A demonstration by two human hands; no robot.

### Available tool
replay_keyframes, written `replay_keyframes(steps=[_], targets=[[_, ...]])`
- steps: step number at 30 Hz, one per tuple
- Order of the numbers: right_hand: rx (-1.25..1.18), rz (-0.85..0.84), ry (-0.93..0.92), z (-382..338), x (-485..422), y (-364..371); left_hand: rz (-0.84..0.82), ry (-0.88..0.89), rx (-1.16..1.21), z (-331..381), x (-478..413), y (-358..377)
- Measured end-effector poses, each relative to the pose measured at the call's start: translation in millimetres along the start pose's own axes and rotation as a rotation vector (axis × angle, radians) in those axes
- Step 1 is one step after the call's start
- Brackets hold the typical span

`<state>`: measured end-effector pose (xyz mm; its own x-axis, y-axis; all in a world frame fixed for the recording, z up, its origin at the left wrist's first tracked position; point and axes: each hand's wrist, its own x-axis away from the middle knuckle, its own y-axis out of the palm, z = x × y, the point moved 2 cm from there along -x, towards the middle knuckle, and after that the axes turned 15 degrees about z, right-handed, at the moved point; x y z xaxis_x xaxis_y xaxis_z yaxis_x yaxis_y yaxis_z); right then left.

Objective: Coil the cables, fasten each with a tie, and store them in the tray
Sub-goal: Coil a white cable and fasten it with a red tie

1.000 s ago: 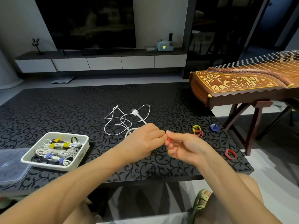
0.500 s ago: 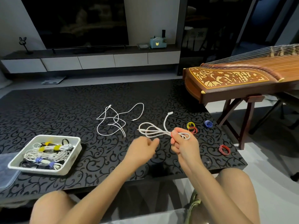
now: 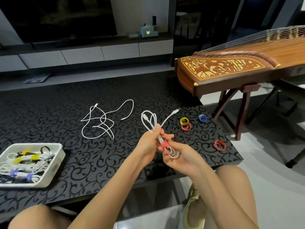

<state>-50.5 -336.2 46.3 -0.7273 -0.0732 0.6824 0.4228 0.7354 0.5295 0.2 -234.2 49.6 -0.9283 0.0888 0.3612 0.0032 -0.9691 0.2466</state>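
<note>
Hands at mid-task: the left hand (image 3: pixel 149 145) and right hand (image 3: pixel 180 157) are each pinching, grip closed, a folded white cable (image 3: pixel 151 122) banded by a red tie (image 3: pixel 164 144) above the surface (image 3: pixel 115 162), its long axis pointing toward 11 o'clock, while one loose cable (image 3: pixel 102 121) is waiting at 10 o'clock and tied bundles are filling the tray (image 3: pixel 56 164) at 9 o'clock.

Head-worn wide-angle view, looking forward and down across the counter (image 3: pixel 115 162); both forearms enter close from the lower frame edge.
</note>
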Motion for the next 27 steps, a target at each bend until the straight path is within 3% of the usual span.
replay_keyframes(steps=[2, 4, 7, 10, 13, 16, 19, 21, 24, 25, 27], targets=[[-0.108, -0.019, 0.114, -2, -1, -4, -0.106, -0.011, 0.023, -1, -2, 0], [-0.131, -0.004, 0.116, -4, -5, -8, -0.138, -0.043, 0.018, -2, -5, 2], [-0.025, 0.077, -0.053, -5, -12, -12, -0.063, -0.072, 0.091, 2, -12, 11], [0.090, 0.215, -0.276, 0, -15, -14, 0.151, -0.060, 0.232, 10, -25, 20], [0.122, 0.286, -0.443, -1, -17, -15, 0.259, -0.114, 0.254, 13, -35, 25], [0.294, 0.283, -0.568, -10, -18, -12, 0.270, -0.198, 0.390, 15, -45, 25], [0.434, 0.152, -0.525, -23, -29, -17, 0.237, -0.201, 0.377, 16, -56, 19], [0.509, 0.256, -0.668, -41, -42, -30, 0.164, -0.207, 0.369, 21, -58, 10], [1.092, 0.709, -1.125, -72, -69, -51, 0.074, -0.121, 0.246, 30, -58, -2], [1.341, 0.814, -1.200, -77, -79, -55, 0.069, -0.066, 0.174, 32, -56, -4], [1.736, 0.878, -1.168, -82, -97, -57, 0.114, 0.001, 0.072, 30, -55, -8]])
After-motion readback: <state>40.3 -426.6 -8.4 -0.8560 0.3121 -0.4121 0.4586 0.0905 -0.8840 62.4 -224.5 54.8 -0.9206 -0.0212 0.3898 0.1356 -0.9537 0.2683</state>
